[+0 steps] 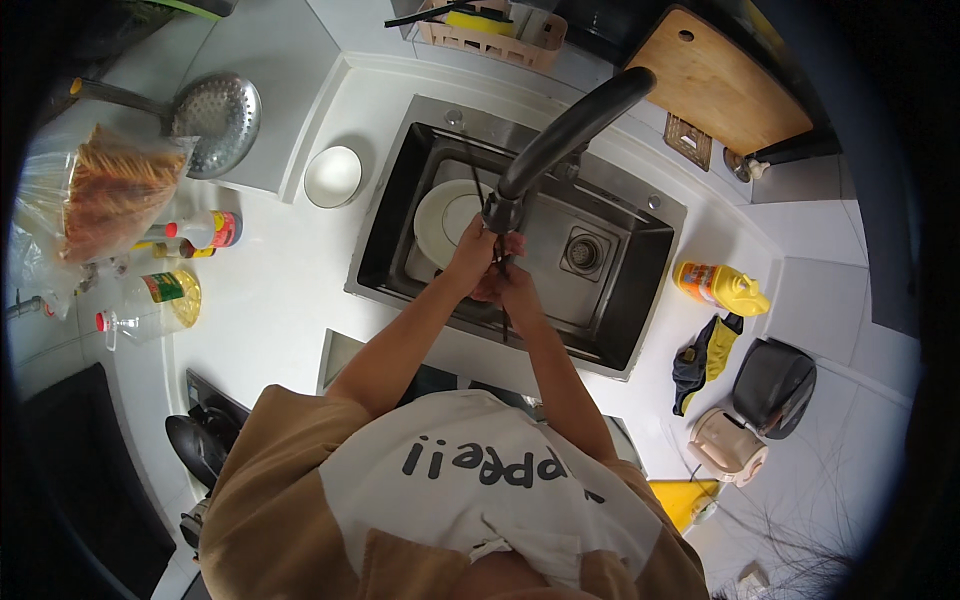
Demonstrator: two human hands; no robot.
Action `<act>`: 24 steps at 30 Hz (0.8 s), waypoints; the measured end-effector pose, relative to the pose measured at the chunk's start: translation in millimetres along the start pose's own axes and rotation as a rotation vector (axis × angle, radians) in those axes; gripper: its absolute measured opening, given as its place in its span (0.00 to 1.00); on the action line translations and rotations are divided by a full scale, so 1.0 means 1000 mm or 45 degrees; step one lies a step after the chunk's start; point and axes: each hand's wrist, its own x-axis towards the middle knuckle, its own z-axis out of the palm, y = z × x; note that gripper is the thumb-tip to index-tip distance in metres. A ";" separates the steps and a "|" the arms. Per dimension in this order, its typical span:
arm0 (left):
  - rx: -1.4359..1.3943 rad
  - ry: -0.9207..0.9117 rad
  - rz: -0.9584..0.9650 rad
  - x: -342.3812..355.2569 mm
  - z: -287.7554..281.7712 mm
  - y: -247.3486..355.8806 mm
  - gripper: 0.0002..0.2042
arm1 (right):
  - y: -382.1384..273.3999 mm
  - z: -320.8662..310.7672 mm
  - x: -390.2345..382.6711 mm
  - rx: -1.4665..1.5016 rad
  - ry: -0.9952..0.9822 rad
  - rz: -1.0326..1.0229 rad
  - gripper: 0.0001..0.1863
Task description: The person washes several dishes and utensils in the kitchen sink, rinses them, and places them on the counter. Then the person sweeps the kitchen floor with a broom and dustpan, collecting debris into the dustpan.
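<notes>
Both my hands are together over the sink [620,315], right under the black faucet [580,125]. My left hand [473,255] is closed around dark thin chopsticks [472,165], whose upper length sticks out toward the far side of the sink. Just nearer and to the right, my right hand [513,287] is also closed on them; a dark end shows below it. The faucet head and the overlapping fingers hide part of the grip. A white plate or shallow bowl [430,225] lies in the sink, left of my hands.
A white bowl [333,177] stands left of the sink. Bottles [165,300] and a perforated ladle [215,120] are farther left. On the right are a yellow bottle [715,288], a dark-and-yellow cloth [705,365] and a beige kettle [728,445]. A wooden cutting board [720,85] leans behind.
</notes>
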 end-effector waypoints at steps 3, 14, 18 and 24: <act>0.196 0.133 -0.052 -0.006 0.000 -0.009 0.13 | -0.009 -0.008 -0.008 -0.009 0.101 0.033 0.16; 0.883 0.292 0.183 -0.055 -0.009 -0.058 0.17 | -0.054 0.018 0.016 0.195 0.200 -0.088 0.16; 0.653 0.307 0.036 -0.075 -0.008 -0.053 0.17 | -0.040 0.030 0.042 0.451 0.166 -0.049 0.12; -0.038 0.135 -0.444 -0.102 -0.019 -0.017 0.18 | -0.046 0.008 0.086 0.983 -0.029 -0.057 0.07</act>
